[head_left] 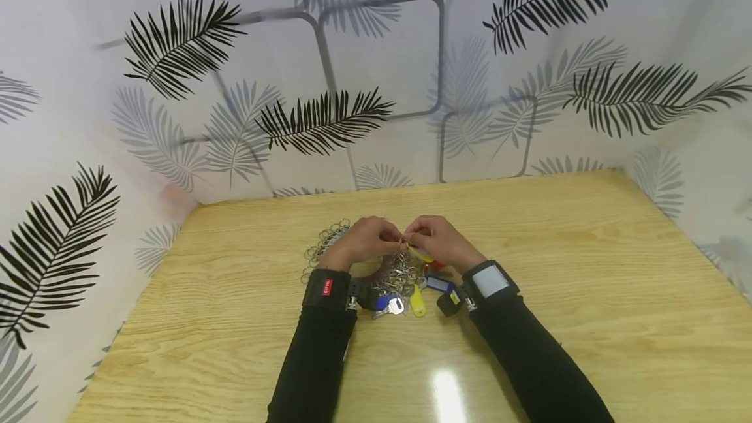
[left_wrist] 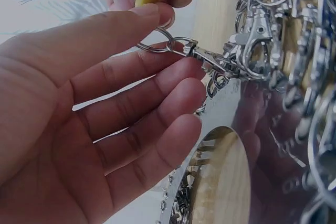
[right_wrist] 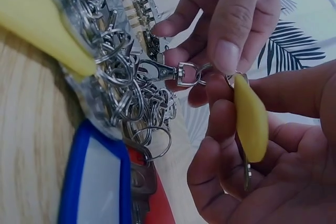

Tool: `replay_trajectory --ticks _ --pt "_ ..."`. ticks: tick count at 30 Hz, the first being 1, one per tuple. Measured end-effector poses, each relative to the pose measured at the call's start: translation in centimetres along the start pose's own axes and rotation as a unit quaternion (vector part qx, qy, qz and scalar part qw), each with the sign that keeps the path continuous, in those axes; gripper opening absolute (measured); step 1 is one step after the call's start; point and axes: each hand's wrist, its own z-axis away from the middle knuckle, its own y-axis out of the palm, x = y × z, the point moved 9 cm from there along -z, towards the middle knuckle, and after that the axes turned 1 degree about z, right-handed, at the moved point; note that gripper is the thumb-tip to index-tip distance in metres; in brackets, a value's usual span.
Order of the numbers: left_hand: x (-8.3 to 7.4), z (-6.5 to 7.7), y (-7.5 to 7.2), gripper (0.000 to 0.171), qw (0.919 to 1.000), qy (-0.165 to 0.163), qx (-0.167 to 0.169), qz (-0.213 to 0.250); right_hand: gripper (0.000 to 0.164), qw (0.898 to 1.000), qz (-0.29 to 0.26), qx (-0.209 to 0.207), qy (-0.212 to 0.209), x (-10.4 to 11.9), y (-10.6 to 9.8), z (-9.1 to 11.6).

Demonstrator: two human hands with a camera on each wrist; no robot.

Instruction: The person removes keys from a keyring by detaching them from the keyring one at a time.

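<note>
Close in front of the wall, my two hands meet over a cluster of metal clasps and rings. My left hand [head_left: 365, 240] pinches a split ring [left_wrist: 152, 50] between thumb and index finger, its other fingers loosely bent. A silver swivel clasp [right_wrist: 163, 72] is joined to that ring. My right hand [head_left: 442, 239] grips a yellow key tag [right_wrist: 252, 121] with its fingers around it, and a key [right_wrist: 248, 174] shows behind the tag. Fingertips partly hide where tag and ring meet. Beside the left hand is a shiny metal plate [left_wrist: 273, 182] with an oval opening.
Below the hands lie a blue tag [head_left: 438, 284], a yellow tag [head_left: 418, 302] and a silver key [head_left: 396, 306] on the wooden table [head_left: 235, 325]. More rings [head_left: 314, 254] line the left side. Part of a red tag [right_wrist: 160, 203] shows beside the blue one.
</note>
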Motion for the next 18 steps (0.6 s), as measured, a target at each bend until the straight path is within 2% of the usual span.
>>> replay_trajectory --ticks 5,9,18 --pt "0.1 -0.2 -0.1 0.018 0.9999 0.013 0.000 -0.004 0.011 0.999 0.001 0.019 -0.029 0.5 0.2 0.0" --pt "-0.2 -0.4 -0.5 0.015 0.9998 0.009 -0.014 -0.005 0.009 0.999 0.025 0.006 -0.048 1.2 -0.1 0.1" --pt "0.0 -0.5 -0.3 0.015 0.9998 -0.006 -0.017 -0.004 0.011 0.998 0.054 -0.034 -0.017 0.8 -0.4 0.1"
